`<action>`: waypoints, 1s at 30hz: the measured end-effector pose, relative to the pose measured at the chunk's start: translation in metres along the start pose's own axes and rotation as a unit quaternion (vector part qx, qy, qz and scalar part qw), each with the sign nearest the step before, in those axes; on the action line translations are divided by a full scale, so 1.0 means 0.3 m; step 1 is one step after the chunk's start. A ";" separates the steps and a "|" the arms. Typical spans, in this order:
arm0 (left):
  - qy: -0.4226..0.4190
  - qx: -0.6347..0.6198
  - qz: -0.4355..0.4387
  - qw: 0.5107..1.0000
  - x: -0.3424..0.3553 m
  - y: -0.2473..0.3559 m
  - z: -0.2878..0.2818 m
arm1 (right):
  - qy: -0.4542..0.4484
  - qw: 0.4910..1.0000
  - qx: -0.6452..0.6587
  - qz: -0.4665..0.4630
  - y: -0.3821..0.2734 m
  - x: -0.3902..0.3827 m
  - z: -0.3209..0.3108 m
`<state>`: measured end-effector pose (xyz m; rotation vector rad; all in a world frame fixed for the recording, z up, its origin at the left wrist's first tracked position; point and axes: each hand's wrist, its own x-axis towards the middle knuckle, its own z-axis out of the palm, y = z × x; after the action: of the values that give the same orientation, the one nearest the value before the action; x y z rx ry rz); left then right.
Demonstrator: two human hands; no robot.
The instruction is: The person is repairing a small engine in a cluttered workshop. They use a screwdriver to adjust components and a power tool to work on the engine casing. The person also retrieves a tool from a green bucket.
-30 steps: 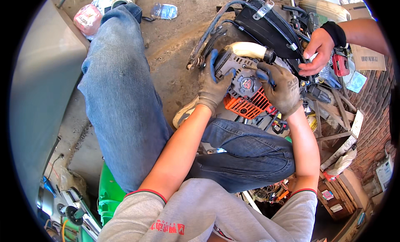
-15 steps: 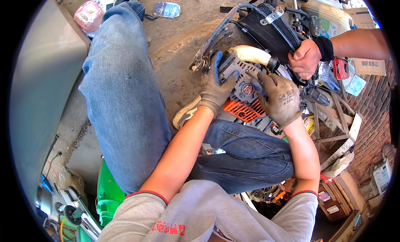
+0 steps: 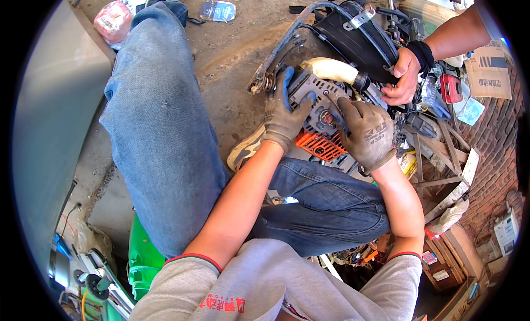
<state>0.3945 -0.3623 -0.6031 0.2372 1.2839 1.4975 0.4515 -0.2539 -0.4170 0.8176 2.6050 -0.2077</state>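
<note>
A small engine with a grey top cover [image 3: 316, 100] and an orange slotted housing [image 3: 320, 144] sits between my knees. My gloved left hand [image 3: 284, 117] grips the left side of the grey cover, thumb on its face. My gloved right hand [image 3: 364, 128] is closed on a thin metal tool [image 3: 335, 100] at the cover's right side, its fingertips partly hidden. A cream pipe [image 3: 330, 69] with a black collar lies above the engine. A co-worker's bare hand [image 3: 403, 75] holds the edge of a black pack frame [image 3: 361, 42] just beyond it.
A flattened plastic bottle [image 3: 217, 11] and pink bundle [image 3: 113, 22] lie on the concrete ahead. At right are a red case [image 3: 451, 89], cardboard [image 3: 488, 72] and a metal frame [image 3: 454, 194]. A grey panel [image 3: 49, 117] stands left; a green container [image 3: 144, 266] is behind my leg.
The co-worker's hand has closed onto the black frame, and that forearm now comes from higher up. My right hand has shifted slightly left and down on the engine, covering more of it.
</note>
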 end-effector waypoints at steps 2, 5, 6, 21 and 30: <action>0.001 -0.001 0.003 1.000 -0.001 -0.009 0.000 | 0.003 1.000 0.007 -0.007 -0.002 0.004 0.002; 0.003 0.029 0.017 0.999 -0.001 -0.016 0.000 | -0.013 1.000 0.017 -0.003 -0.003 0.006 0.002; 0.004 0.031 0.020 0.999 0.000 -0.016 0.000 | -0.014 1.000 0.022 -0.003 -0.002 0.007 0.002; 0.014 0.033 0.025 0.999 0.007 -0.008 0.001 | -0.039 0.998 -0.010 0.040 -0.027 0.024 -0.024; 0.012 0.032 0.041 0.999 0.009 -0.024 0.000 | -0.081 0.994 -0.050 0.059 -0.048 0.031 -0.036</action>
<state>0.3975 -0.3614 -0.6100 0.3172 1.3561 1.5337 0.4328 -0.2582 -0.4106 0.8780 2.3874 -0.1041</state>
